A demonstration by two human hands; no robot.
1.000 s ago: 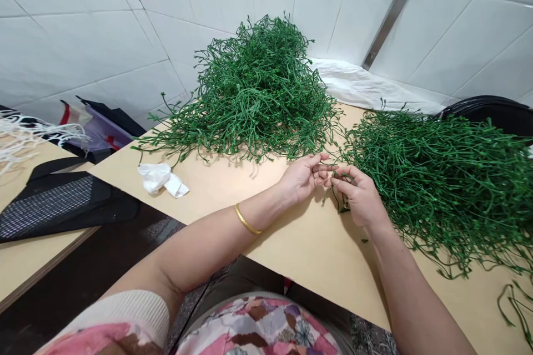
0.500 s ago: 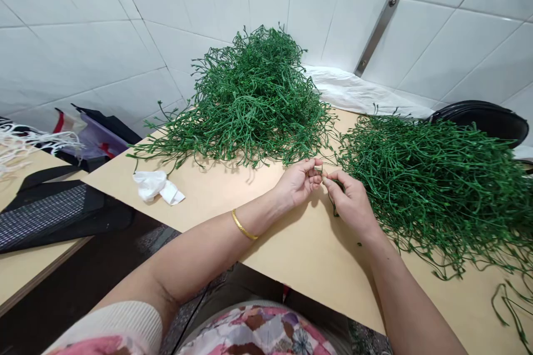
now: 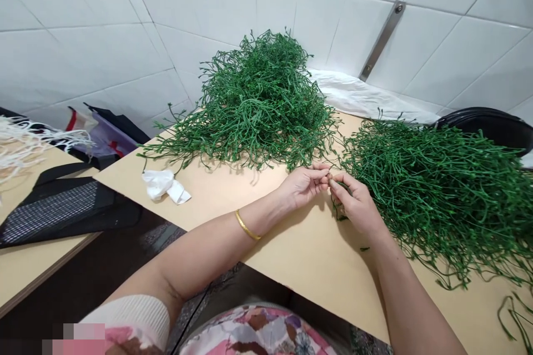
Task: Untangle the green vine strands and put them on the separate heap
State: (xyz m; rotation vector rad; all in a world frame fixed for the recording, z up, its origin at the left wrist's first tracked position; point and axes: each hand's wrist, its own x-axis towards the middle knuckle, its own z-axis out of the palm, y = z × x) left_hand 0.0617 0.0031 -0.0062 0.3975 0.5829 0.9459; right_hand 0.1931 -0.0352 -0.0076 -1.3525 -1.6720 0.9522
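Observation:
Near the middle of the table, my left hand [image 3: 307, 184] and my right hand [image 3: 353, 199] meet at the fingertips. Both are closed in a pinch on a thin green stem [image 3: 338, 211], part of which hangs below my right fingers; its upper part is mostly hidden. Behind my left hand rises a tall heap of green stems [image 3: 258, 105] with small tips. A second, wider heap of green stems [image 3: 437, 194] spreads out to the right of my right hand. A gold bangle circles my left wrist.
Crumpled white tissue [image 3: 165, 186] lies on the wooden table [image 3: 220, 194] at left. White cloth [image 3: 362, 94] and a black round item [image 3: 483, 125] are along the tiled wall. A black mesh bag [image 3: 54, 211] and white strands [image 3: 25, 150] sit on another surface at far left.
The whole view has shifted slightly, so things appear a little farther right. My fingertips have drawn closer together, and the hanging stem has changed its shape a little.

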